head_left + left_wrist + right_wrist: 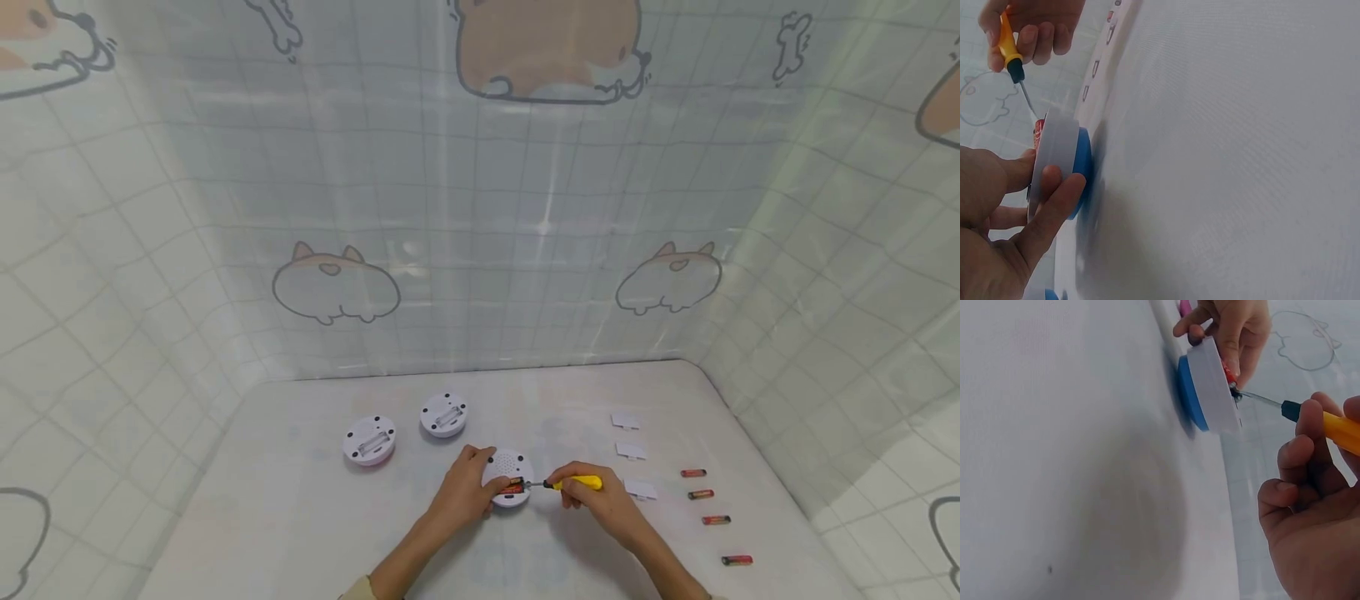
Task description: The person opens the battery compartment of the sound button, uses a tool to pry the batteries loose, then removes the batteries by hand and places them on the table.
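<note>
My left hand (463, 490) grips a round white device (507, 460) by its side, fingers around the rim and thumb at the red-and-black batteries (513, 488) in its open compartment. The device's blue lower part (1082, 153) faces the table in the left wrist view. In my right hand (606, 502) is a screwdriver with a yellow handle (588, 482), held between thumb and fingers. Its metal shaft (1261, 399) points left, with the tip right at the end of the batteries.
Two more round white devices, one at the left (367, 435) and one farther back (444, 417), show vacant battery compartments. Three white covers (631, 451) lie in a column to the right. Beyond them is a row of several loose batteries (701, 494). A patterned curtain (480, 292) surrounds the table.
</note>
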{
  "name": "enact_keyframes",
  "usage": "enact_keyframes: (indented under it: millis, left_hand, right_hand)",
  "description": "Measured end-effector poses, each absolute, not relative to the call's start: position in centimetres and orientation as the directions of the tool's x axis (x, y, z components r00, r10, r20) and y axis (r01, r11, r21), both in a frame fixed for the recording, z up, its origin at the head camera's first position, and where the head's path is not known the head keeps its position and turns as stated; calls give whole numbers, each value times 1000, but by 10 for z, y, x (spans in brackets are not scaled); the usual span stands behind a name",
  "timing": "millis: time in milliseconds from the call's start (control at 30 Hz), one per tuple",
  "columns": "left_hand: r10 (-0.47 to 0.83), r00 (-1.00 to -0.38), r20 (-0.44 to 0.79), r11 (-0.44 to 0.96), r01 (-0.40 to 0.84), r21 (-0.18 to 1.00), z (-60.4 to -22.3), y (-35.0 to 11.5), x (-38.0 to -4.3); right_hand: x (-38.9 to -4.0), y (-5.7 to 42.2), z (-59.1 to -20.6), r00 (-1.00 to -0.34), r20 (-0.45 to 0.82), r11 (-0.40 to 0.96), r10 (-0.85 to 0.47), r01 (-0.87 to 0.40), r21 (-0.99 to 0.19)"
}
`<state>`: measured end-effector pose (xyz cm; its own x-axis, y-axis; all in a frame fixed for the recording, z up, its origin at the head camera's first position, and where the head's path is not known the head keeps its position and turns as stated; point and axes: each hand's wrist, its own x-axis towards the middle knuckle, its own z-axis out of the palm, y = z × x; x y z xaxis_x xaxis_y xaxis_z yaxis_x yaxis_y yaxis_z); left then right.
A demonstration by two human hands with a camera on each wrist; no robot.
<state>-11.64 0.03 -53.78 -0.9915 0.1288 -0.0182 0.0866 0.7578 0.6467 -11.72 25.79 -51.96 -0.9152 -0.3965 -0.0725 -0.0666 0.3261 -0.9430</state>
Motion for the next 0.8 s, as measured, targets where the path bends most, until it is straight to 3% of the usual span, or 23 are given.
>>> enact_keyframes:
  millis: [100,367,800]
  left_hand:
    - [130,-991,-22,755,85,651,-538,1,-116]
    - [114,-991,-63,740,43,671,-537,-1,-118]
    - [136,-990,-41,751,76,656,-535,-1,-117]
  right_hand:
    - [-114,263,-518,-932,-53,356,-359,-84,-931]
    - [-112,269,-515,-995,-31,555,-96,-28,-831]
    - [-110,283,-534,-998,-56,710,-22,24,-704]
